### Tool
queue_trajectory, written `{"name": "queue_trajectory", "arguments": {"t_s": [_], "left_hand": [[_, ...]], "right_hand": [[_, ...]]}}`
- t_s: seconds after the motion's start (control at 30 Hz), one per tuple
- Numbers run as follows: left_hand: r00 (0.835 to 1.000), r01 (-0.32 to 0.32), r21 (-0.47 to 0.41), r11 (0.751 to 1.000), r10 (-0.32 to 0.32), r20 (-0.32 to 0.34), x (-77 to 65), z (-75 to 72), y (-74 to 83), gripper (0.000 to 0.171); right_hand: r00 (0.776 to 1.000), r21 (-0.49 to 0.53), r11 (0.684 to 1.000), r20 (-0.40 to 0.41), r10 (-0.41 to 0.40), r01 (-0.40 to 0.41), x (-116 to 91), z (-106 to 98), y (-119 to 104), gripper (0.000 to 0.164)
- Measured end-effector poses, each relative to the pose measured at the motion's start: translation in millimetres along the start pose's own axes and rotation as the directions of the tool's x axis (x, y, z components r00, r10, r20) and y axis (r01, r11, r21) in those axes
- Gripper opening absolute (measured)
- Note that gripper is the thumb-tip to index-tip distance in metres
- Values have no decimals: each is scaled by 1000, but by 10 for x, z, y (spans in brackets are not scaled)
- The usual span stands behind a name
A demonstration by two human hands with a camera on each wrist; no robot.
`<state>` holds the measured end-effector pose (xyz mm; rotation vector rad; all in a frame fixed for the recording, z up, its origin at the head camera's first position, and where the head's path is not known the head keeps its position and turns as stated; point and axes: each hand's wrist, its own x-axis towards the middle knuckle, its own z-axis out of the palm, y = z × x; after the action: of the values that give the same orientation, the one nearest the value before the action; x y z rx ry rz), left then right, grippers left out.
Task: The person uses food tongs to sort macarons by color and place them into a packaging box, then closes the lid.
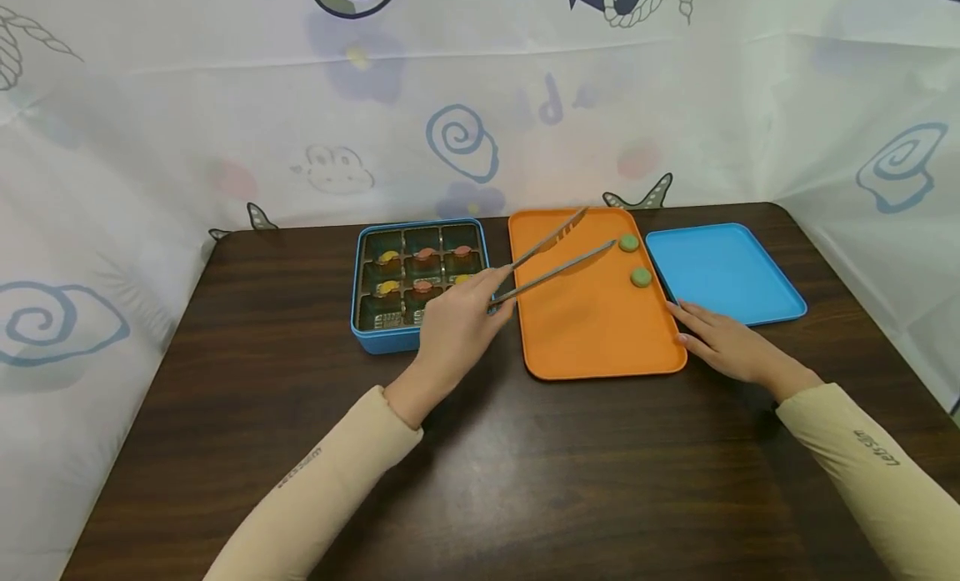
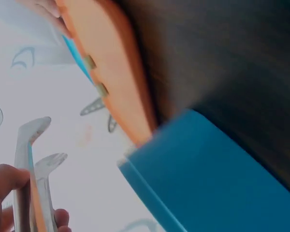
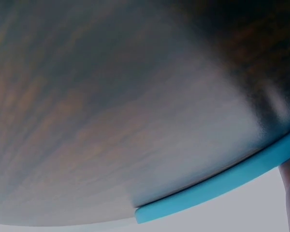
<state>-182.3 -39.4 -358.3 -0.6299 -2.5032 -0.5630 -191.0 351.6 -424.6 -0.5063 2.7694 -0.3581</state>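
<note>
My left hand (image 1: 463, 323) grips a pair of metal tongs (image 1: 558, 272), whose arms stand spread over the orange tray (image 1: 592, 331). Nothing is between the tong tips in the left wrist view, where the tongs (image 2: 41, 164) point up. Two small green round pieces (image 1: 641, 277) lie near the tray's right side. The fingers of my right hand (image 1: 723, 343) rest stretched out at the orange tray's right edge, beside the blue tray (image 1: 723, 268). Left of the orange tray stands a blue box (image 1: 386, 341) with a dark divided insert, partly hidden by my left hand.
Several compartments of the insert hold small yellow and pink pieces (image 1: 387, 287). All this stands on a dark wooden table (image 1: 525, 481). A white printed cloth (image 1: 555, 147) hangs behind the table and along its sides.
</note>
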Motion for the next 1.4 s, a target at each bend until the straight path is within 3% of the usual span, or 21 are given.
{"name": "queue_trajectory", "arguments": {"t_s": [0.2, 0.4, 0.6, 0.97, 1.4], "left_hand": [[998, 14, 12, 1000, -15, 62, 279, 275, 233, 40], [994, 23, 53, 998, -28, 110, 512, 590, 358, 38], [975, 88, 57, 994, -98, 201, 683, 874, 452, 38], [941, 179, 76, 981, -193, 278, 791, 1117, 512, 37], [924, 246, 43, 968, -248, 293, 831, 1288, 516, 36]], "right_hand": [[1000, 18, 1000, 3, -6, 6, -10, 8, 7, 62], [1000, 24, 999, -7, -22, 22, -12, 0, 9, 61], [1000, 21, 1000, -9, -19, 20, -7, -2, 12, 61], [1000, 10, 1000, -2, -8, 8, 4, 12, 7, 62], [1000, 7, 1000, -9, -9, 9, 0, 15, -3, 62]]}}
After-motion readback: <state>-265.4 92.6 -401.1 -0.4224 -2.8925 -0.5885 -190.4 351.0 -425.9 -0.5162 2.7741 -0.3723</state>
